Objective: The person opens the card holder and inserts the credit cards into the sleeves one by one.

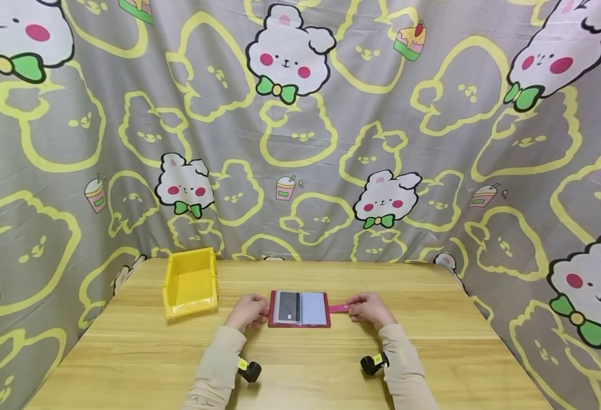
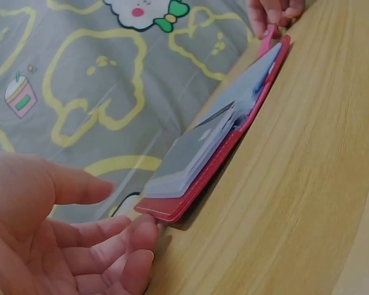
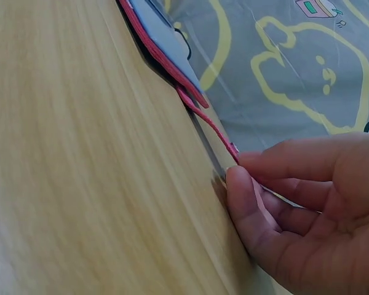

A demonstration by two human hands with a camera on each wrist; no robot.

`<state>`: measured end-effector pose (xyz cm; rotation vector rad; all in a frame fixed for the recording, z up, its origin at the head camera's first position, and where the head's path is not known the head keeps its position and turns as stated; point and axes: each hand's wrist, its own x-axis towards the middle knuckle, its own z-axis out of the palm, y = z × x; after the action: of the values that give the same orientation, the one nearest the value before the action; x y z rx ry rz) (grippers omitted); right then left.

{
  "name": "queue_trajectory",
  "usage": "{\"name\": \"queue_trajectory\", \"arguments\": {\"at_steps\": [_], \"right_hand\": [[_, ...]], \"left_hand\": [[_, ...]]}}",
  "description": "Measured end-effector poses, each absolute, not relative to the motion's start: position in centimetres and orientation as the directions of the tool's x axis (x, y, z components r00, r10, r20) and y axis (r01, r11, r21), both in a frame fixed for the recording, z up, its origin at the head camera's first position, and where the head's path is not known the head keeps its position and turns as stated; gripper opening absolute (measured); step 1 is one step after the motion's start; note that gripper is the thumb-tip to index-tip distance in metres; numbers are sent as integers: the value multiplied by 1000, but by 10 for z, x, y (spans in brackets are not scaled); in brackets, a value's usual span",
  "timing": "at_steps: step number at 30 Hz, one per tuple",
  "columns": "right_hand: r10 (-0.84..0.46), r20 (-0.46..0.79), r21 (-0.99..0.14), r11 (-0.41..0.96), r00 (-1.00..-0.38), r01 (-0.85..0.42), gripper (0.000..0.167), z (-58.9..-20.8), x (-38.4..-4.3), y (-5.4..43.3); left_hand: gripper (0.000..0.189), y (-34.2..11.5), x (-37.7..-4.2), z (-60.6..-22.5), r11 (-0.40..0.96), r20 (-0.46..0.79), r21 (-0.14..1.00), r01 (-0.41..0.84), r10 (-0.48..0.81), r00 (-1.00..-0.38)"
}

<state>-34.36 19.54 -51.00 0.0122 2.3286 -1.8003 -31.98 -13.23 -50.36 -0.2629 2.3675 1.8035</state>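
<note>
A red card holder [image 1: 273, 324] lies spread open on the table, with clear plastic sleeves inside. A dark card [image 1: 287, 306] shows in its left half, while the right half has a pale sleeve [image 1: 314, 308]. My left hand [image 1: 251, 311] is at the holder's left edge, its fingertips right by the corner and the thumb held apart, as the left wrist view shows. On the other side, my right hand [image 1: 371, 309] pinches the end of the pink snap strap [image 3: 212, 126] between thumb and forefinger. The strap stretches out from the holder's right edge.
To the left, behind my left hand, a yellow plastic bin [image 1: 189, 282] stands on the wooden table [image 1: 300, 364]. A grey curtain [image 1: 238, 136] with cartoon prints hangs along the table's back and sides. Each wrist wears a small black camera [image 1: 250, 371].
</note>
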Motion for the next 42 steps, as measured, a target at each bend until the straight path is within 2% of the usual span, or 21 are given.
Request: {"name": "queue_trajectory", "arguments": {"at_steps": [6, 14, 18, 22, 24, 27, 31, 34, 38, 42], "right_hand": [[-108, -156, -944, 309, -982, 116, 28, -513, -346, 194], [-70, -159, -941, 311, -985, 130, 26, -514, -342, 192], [-64, -165, -941, 308, -984, 138, 27, -514, -341, 192], [-86, -167, -947, 291, -982, 135, 27, -515, -343, 193], [-100, -168, -951, 279, -981, 134, 28, -515, -344, 194], [-121, -161, -957, 263, -980, 125, 29, -515, -346, 195], [-153, -135, -968, 231, -979, 98, 33, -514, -347, 195], [-172, -96, -978, 201, -980, 60, 36, -514, -346, 192], [-173, -34, -982, 191, -984, 0, 37, -514, -347, 183], [-176, 17, -971, 231, -984, -57, 33, -514, -349, 170]], "left_hand": [[28, -127, -319, -501, 225, -212, 949, -222, -66, -975], [36, -120, -319, -496, 124, -197, 972, -202, -51, -979], [35, -106, -315, -487, 101, -135, 985, -140, -55, -989], [38, -89, -311, -481, 105, -39, 994, -39, 0, -999], [39, -81, -309, -481, 141, 6, 990, 15, 58, -998], [37, -72, -307, -487, 285, 98, 948, 142, 161, -982], [32, -62, -304, -500, 491, 209, 806, 331, 287, -935], [30, -57, -302, -507, 575, 241, 706, 415, 355, -903], [31, -53, -300, -509, 640, 238, 614, 462, 408, -882], [34, -52, -298, -507, 669, 188, 588, 454, 432, -882]]}}
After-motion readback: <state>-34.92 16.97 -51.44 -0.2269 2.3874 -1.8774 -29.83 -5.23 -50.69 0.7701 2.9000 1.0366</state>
